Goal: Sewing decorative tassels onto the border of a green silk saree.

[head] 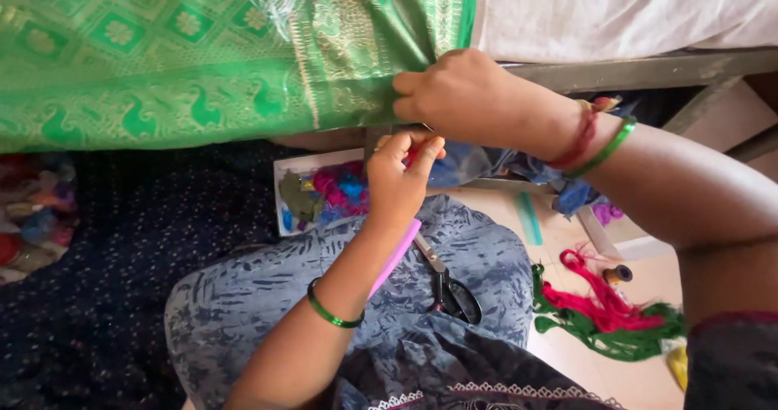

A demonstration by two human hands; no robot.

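Scissors [448, 284] lie idle on the lap. Above them the left hand [399, 179] pinches something small and red at the green sari's [186, 61] hanging lower edge, where the right hand [454, 94] grips the cloth closed; edge work looks unfinished.

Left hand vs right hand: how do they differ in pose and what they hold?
The right hand pinches the green patterned cloth at its edge, knuckles up; the left hand sits just below it, fingers curled around something small and red. The right wrist carries red thread plus a green bangle; the left forearm only a green bangle. Both work at the cloth's edge.
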